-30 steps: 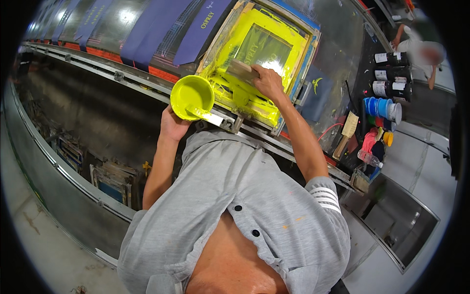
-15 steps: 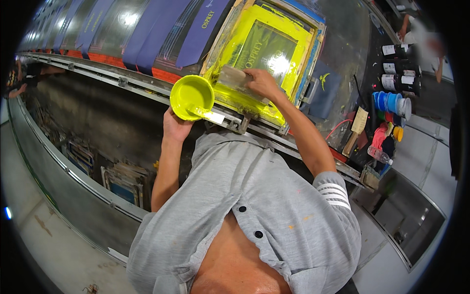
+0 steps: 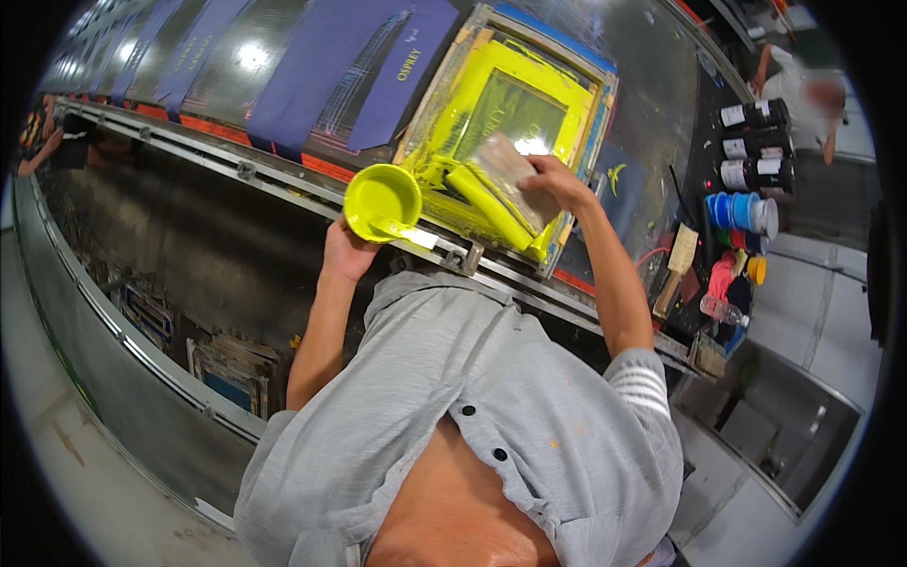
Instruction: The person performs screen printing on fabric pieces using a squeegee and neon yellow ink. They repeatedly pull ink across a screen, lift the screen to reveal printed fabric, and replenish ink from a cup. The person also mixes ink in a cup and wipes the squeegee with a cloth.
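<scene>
My left hand (image 3: 350, 248) grips a round tub (image 3: 381, 189) coated in bright yellow-green ink, with its mouth facing up. A flat scraper with a pale handle (image 3: 413, 235) leans out over the tub's rim. In my right hand (image 3: 559, 181) is a wide squeegee (image 3: 505, 176), its lower part covered with the same ink and its fingers closed round the upper part. Under the squeegee lies a wooden-framed printing screen (image 3: 605, 106) with thick yellow-green ink around its mesh window (image 3: 519, 111). The tub is just left of the screen's near corner.
Dark blue fabric pieces (image 3: 298, 71) lie along the long table at left, above a metal rail (image 3: 194, 151). Black bottles (image 3: 756, 145), blue tape rolls (image 3: 742, 212), a brush (image 3: 682, 248) and a clear bottle (image 3: 723, 310) sit at right. Another person (image 3: 794, 85) is far right.
My right hand has shifted right with the squeegee, which now tilts and shows an ink-covered face. The tub stays in my left hand. The whole view has shifted slightly.
</scene>
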Tool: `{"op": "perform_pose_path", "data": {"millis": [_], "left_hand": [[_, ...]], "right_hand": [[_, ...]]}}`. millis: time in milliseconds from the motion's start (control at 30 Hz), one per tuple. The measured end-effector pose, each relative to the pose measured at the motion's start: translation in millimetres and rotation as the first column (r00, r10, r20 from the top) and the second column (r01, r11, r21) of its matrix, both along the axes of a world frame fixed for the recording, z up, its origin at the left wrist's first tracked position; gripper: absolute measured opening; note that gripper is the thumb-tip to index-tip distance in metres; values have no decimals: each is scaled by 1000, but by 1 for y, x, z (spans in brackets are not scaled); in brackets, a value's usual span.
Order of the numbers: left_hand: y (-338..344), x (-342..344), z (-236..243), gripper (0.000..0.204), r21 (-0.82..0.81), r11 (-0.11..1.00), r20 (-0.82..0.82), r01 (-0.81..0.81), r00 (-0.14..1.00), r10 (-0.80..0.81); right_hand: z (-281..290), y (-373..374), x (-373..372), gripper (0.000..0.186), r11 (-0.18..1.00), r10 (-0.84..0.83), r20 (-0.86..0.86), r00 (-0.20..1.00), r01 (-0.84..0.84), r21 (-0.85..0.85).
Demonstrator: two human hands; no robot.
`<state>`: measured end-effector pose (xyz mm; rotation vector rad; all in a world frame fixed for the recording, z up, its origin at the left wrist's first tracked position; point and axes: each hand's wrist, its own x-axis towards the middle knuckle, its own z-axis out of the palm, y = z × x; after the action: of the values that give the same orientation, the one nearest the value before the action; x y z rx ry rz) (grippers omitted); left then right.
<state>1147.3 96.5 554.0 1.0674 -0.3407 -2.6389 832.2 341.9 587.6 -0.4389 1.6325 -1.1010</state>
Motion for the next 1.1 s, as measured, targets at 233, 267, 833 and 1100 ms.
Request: {"op": "perform_pose_path", "data": {"millis": [233, 267, 833, 1100], "left_hand": [[4, -8, 3, 34, 63, 990, -31, 128, 992, -126], [2, -11, -3, 35, 91, 988, -65, 125, 991, -120], [45, -71, 12, 40, 87, 842, -209, 533, 836, -508], [60, -71, 23, 40, 119, 830, -267, 546, 822, -503]], "right_hand": [[35, 49, 69, 37, 938, -322, -176, 930, 288, -191], [36, 47, 86, 37, 875, -456, -135, 879, 416, -246], [103, 55, 128, 29, 527, -607, -243, 757, 155, -835], [90, 51, 141, 39, 496, -682, -306, 664, 112, -861]]}}
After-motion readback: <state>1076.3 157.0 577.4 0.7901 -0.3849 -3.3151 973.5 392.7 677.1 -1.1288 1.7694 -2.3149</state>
